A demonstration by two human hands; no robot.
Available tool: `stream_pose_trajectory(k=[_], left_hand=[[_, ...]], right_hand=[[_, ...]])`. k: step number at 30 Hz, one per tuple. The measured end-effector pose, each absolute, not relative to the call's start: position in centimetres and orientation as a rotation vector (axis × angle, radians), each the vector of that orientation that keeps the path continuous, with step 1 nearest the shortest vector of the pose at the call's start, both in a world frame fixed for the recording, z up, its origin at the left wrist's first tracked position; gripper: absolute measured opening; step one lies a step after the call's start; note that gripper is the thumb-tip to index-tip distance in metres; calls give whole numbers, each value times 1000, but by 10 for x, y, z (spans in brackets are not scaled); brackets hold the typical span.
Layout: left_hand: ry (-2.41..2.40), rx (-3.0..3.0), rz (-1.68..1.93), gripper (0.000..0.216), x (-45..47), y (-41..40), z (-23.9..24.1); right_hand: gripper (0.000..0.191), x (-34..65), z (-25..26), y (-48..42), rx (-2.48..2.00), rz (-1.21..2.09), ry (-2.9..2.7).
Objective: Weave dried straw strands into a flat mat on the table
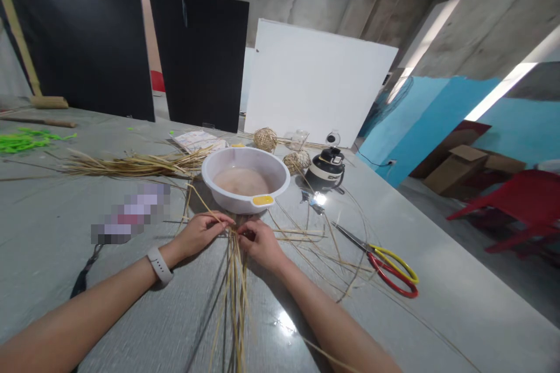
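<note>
Both hands meet at the top of a bundle of dry straw strands (236,285), whose loose ends fan toward me over the table. My left hand (202,234) pinches the strands from the left, with one strand rising past its fingers. From the right, my right hand (259,242) closes its thumb and fingers on the same gathered end. Fingers partly hide the spot where the strands join. Just beyond stands a white plastic basin (219,192) of cloudy water, with a yellow patch on its rim. More loose strands spread to the right of my right hand.
Scissors with red and yellow handles (394,271) lie at the right. Behind the basin are woven balls (265,139) and a black bottle (326,169). A straw pile (131,164), a blurred-out object (131,214) and green strips (30,140) lie left. The table edge runs along the right.
</note>
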State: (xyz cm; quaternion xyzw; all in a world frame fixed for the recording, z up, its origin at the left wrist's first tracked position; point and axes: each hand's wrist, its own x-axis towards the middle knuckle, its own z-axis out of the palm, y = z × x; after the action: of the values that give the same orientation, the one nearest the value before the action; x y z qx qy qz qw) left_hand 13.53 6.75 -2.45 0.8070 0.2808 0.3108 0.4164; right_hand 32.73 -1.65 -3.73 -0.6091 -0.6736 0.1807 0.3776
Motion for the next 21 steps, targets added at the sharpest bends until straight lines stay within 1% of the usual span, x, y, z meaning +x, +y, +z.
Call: stream_pose_trajectory(k=[3, 6, 9, 12, 15, 17, 21], left_hand=[[774, 2012, 744, 34, 138, 71, -28], [803, 1989, 745, 33, 139, 75, -33], [840, 1976, 735, 31, 139, 78, -36], [869, 1975, 732, 31, 139, 78, -37], [875, 1979, 738, 30, 139, 78, -37], [877, 1984, 745, 28, 139, 78, -36], [884, 1980, 763, 28, 139, 77, -35]], right_hand=[[22, 326, -34, -17, -1541, 448, -1698], [26, 329, -25, -16, -1603, 410, -1576], [24, 342, -10, -16, -1665, 438, -1638], [19, 361, 7, -20, -1753, 520, -1925], [14, 376, 16, -25, -1931, 429, -2107], [12, 382, 16, -26, -2004, 399, -2138], [13, 389, 12, -24, -1996, 486, -2078]])
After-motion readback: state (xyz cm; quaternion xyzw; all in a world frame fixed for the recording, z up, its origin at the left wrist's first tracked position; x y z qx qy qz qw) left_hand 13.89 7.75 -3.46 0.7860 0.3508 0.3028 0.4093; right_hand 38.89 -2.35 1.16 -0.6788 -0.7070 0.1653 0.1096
